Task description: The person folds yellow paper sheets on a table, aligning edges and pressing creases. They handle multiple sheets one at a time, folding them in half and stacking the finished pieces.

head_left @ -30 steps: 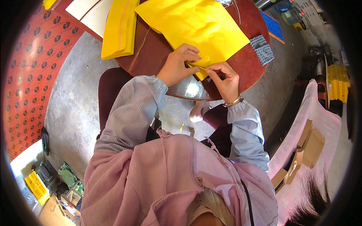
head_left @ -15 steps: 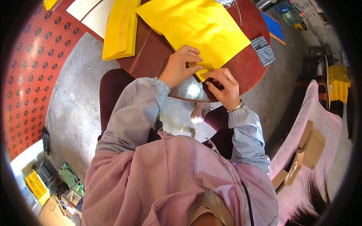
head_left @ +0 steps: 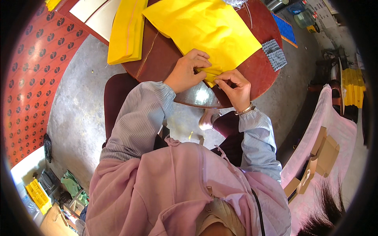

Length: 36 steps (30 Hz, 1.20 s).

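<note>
Both hands edge leftward along the yellow paper sheet [head_left: 204, 29] on the round table [head_left: 252, 84]; left hand [head_left: 188, 71] and right hand [head_left: 235, 87] pinch its near corner fold, best creased firmly.

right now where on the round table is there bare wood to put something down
Bare wood shows between the folded yellow stack and the big yellow sheet, and on the round table rim below the grey patterned pad. It is crowded at the near edge, where the left hand and right hand pinch the sheet's corner.
</note>
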{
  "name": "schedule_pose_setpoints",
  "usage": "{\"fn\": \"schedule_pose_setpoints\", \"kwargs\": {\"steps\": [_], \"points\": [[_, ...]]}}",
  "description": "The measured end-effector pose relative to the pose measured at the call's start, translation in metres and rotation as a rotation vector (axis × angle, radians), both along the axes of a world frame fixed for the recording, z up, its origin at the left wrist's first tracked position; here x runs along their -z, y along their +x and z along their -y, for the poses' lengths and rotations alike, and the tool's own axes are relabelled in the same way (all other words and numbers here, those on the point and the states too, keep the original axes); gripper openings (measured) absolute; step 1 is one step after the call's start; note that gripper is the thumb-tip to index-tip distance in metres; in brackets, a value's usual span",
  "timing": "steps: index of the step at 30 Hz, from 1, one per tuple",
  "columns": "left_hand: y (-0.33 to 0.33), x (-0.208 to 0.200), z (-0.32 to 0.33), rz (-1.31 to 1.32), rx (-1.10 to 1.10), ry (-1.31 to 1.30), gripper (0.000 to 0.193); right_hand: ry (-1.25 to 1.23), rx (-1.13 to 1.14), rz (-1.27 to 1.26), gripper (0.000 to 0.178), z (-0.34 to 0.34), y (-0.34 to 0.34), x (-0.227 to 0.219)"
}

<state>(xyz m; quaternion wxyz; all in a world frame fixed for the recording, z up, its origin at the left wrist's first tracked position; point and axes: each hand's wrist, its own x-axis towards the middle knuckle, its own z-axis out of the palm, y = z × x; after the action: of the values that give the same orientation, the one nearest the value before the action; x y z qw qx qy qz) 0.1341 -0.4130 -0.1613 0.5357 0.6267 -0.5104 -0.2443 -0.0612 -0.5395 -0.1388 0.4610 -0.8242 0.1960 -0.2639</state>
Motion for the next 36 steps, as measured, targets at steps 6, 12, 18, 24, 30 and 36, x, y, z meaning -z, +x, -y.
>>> {"fn": "schedule_pose_setpoints", "kwargs": {"steps": [6,12,18,24,30,36], "points": [[0.003,-0.004,-0.001,0.053,0.033,0.001,0.031,0.064,0.023,0.009,0.010,0.003,0.000,0.006],[-0.004,0.000,0.002,0.011,-0.020,-0.014,0.024,0.074,0.064,0.081,0.014,-0.003,0.004,0.006],[-0.003,0.004,0.004,0.040,-0.039,-0.033,0.018,-0.130,0.083,0.004,0.015,-0.008,-0.002,-0.008],[-0.003,0.004,0.004,0.017,-0.048,-0.029,0.016,-0.186,-0.001,0.053,0.016,-0.008,-0.001,-0.009],[-0.003,0.003,0.003,-0.007,-0.032,-0.024,0.015,0.034,0.036,-0.011,0.011,-0.004,-0.001,-0.003],[-0.001,-0.001,0.001,-0.022,-0.014,0.028,0.016,0.138,0.021,0.020,0.011,0.001,0.001,0.004]]}}
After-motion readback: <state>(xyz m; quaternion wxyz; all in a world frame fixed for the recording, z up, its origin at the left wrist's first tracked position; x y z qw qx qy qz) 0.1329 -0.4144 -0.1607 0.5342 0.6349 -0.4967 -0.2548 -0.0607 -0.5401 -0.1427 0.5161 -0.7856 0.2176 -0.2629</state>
